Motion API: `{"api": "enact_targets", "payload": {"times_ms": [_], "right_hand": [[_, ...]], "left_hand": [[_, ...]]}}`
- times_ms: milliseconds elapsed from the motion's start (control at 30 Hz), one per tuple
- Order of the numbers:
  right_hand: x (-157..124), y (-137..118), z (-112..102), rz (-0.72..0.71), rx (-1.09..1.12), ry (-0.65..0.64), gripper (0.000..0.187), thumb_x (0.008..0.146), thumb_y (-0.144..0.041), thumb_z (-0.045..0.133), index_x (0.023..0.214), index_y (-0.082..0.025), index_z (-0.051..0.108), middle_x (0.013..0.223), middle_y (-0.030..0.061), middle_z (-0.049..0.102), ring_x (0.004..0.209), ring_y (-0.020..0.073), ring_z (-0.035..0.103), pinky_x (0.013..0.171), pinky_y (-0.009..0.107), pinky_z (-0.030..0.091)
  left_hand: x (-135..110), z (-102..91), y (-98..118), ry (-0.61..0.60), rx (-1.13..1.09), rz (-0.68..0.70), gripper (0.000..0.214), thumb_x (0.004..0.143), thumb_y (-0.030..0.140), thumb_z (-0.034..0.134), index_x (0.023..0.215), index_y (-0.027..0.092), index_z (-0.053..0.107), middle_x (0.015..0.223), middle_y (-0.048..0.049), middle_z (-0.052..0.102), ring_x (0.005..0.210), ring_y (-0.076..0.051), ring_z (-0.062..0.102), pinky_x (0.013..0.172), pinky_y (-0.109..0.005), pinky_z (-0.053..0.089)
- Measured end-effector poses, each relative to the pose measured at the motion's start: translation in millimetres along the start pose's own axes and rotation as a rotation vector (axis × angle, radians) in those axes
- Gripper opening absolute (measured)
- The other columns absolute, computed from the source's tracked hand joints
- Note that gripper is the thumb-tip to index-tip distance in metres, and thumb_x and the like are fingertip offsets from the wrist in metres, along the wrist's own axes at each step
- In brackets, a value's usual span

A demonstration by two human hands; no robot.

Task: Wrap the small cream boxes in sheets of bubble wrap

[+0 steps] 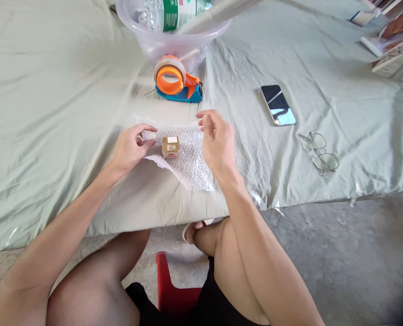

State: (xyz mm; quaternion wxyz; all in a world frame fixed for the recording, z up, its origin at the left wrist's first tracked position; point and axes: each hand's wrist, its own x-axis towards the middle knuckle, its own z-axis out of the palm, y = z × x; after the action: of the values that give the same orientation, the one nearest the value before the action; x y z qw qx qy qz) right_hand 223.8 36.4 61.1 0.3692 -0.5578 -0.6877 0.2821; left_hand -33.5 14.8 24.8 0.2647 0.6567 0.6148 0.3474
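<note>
A small gold-brown cardboard box point(170, 147) with a white label on top sits on a sheet of bubble wrap point(196, 165), near the sheet's left part. My left hand point(131, 147) is at the left edge of the wrap, thumb and forefinger parted just left of the box. Over the sheet's right edge is my right hand point(218, 140), its fingers bent but apart, with no object seen between them. Whether either hand touches the wrap is hard to make out.
Beyond the wrap stand an orange and blue tape dispenser point(177, 81) and a clear plastic basin point(174, 38) holding a bottle point(177, 13). A phone point(278, 105) and eyeglasses point(319, 151) lie to the right. Another person's hand point(400, 25) is at the far right, near boxes point(398, 61).
</note>
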Motion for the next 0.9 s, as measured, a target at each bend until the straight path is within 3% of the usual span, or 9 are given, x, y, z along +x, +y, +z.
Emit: {"api": "enact_targets", "payload": {"times_ms": [67,167,333,433,500,633,767,833,900], "right_hand": [[4,2,-4,0.039,0.03,0.067,0.036,0.123,-0.029,0.037,0.113,-0.026,0.072,0.119,0.0078,0.078,0.112,0.0231,0.074,0.106,0.04,0.058],[4,5,-6,0.117,-0.005,0.029,0.031,0.119,-0.025,0.042,0.096,-0.026,0.064,0.109,0.0077,0.077,0.105,0.0233,0.074,0.101,0.04,0.058],[-8,16,-5,0.266,-0.26,-0.037,0.001,0.109,-0.024,0.062,0.109,-0.025,0.063,0.128,0.0153,0.073,0.12,0.0325,0.073,0.108,0.051,0.057],[-13,20,-4,0.321,-0.292,-0.072,0.024,0.106,-0.032,0.071,0.126,-0.024,0.062,0.126,0.0173,0.074,0.122,0.0379,0.073,0.106,0.055,0.058],[-14,19,-4,0.337,-0.244,-0.122,0.037,0.104,-0.036,0.074,0.136,-0.024,0.06,0.119,0.0152,0.077,0.121,0.0387,0.075,0.104,0.054,0.059],[-10,12,-6,0.416,-0.184,-0.183,0.047,0.103,-0.036,0.076,0.144,-0.021,0.059,0.126,0.0165,0.079,0.12,0.0362,0.077,0.102,0.05,0.059],[-5,6,-8,0.48,-0.171,-0.233,0.02,0.106,-0.04,0.077,0.108,-0.024,0.065,0.112,0.0121,0.08,0.108,0.0319,0.077,0.095,0.046,0.057],[-5,6,-7,0.448,-0.191,-0.273,0.029,0.106,-0.041,0.077,0.09,-0.027,0.058,0.099,0.008,0.076,0.102,0.0303,0.075,0.093,0.045,0.056],[-6,8,-4,0.395,-0.23,-0.248,0.034,0.104,-0.036,0.078,0.085,-0.029,0.051,0.094,0.0057,0.072,0.101,0.0294,0.073,0.092,0.045,0.055]], "left_hand": [[2,-3.9,-4,-0.062,0.006,0.009,0.036,0.095,0.05,0.078,0.121,0.025,0.086,0.088,-0.0026,0.076,0.063,-0.017,0.053,0.062,-0.032,0.042],[4,-11.0,-10,-0.143,0.021,0.023,0.041,0.092,0.05,0.082,0.126,0.028,0.086,0.088,-0.0037,0.076,0.065,-0.02,0.057,0.063,-0.032,0.046],[1,-17.8,-11,-0.262,-0.005,0.005,0.058,0.084,0.034,0.081,0.141,0.029,0.084,0.083,-0.0017,0.071,0.06,-0.018,0.052,0.06,-0.032,0.043],[-2,-14.5,-3,-0.218,0.002,0.008,0.047,0.09,0.035,0.073,0.136,0.028,0.085,0.09,-0.0027,0.075,0.061,-0.017,0.052,0.062,-0.032,0.044],[-5,-10.2,4,-0.155,0.002,0.012,0.042,0.096,0.038,0.071,0.135,0.027,0.084,0.081,-0.0004,0.069,0.062,-0.017,0.051,0.063,-0.032,0.044],[-9,-1.3,15,0.003,-0.071,0.037,0.052,0.1,0.035,0.068,0.15,0.025,0.073,0.073,0.0043,0.056,0.063,-0.017,0.052,0.066,-0.033,0.049],[-12,3.1,18,-0.006,-0.085,0.081,0.051,0.098,0.032,0.068,0.149,0.028,0.074,0.084,0.0017,0.061,0.072,-0.017,0.06,0.072,-0.032,0.056],[-11,3.1,16,-0.043,-0.044,0.089,0.045,0.097,0.034,0.071,0.142,0.028,0.078,0.096,-0.0019,0.066,0.079,-0.018,0.064,0.073,-0.032,0.058],[-9,2.0,13,-0.074,-0.007,0.088,0.042,0.095,0.033,0.073,0.137,0.029,0.081,0.113,-0.0057,0.07,0.084,-0.018,0.066,0.073,-0.031,0.059]]}}
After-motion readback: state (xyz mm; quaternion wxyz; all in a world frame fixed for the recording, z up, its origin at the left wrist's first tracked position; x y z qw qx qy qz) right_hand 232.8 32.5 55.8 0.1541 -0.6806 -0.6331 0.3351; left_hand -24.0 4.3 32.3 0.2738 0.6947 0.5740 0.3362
